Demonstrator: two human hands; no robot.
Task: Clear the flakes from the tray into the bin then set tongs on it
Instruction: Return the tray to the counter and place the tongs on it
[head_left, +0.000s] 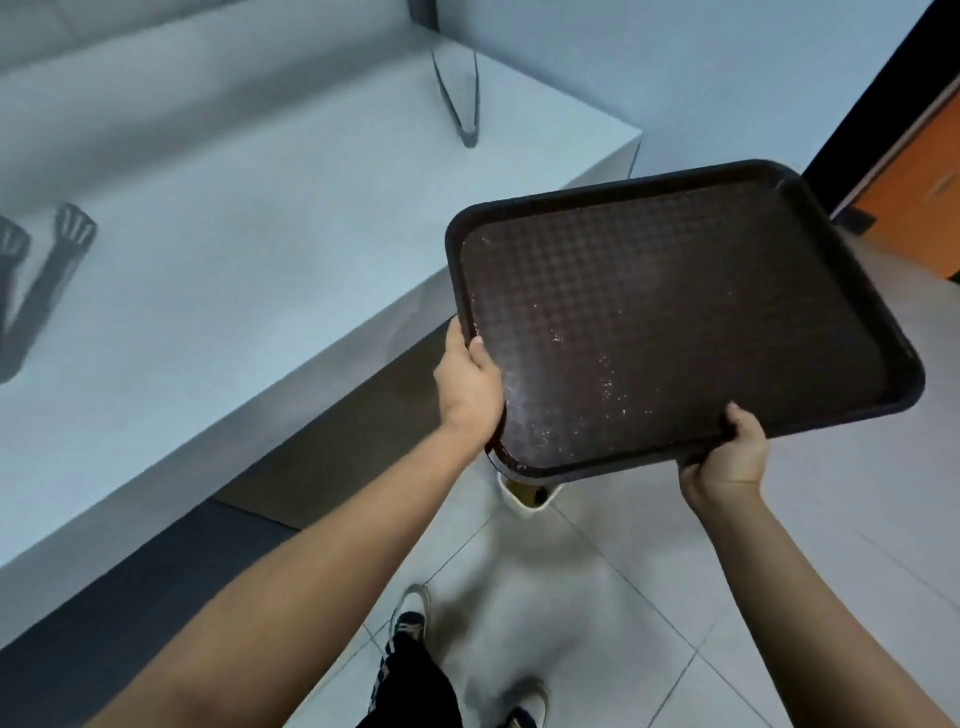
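**Flakes could miss the bin**

The room had a pale tiled floor and a long white counter running along the person's left. Two pairs of tongs lay on it: slim metal tongs at the far end, and dark slotted tongs nearer, at the edge of view.

The brown tray was off the counter, held in the air and tilted, its near-left corner dipping over a small white bin on the floor, most of which the tray hid. The left hand gripped the tray's left rim, thumb over the edge; the right hand clamped the near rim, fingers under. The hands were well apart.

Pale flakes were scattered thinly across the textured bed, trailing toward the low corner. The bin's mouth looked narrow against the tray's width, so I judged a steep or hurried tip could send flakes onto the tiles. The patterned surface might also trap crumbs, leaving some behind when the tongs went on.
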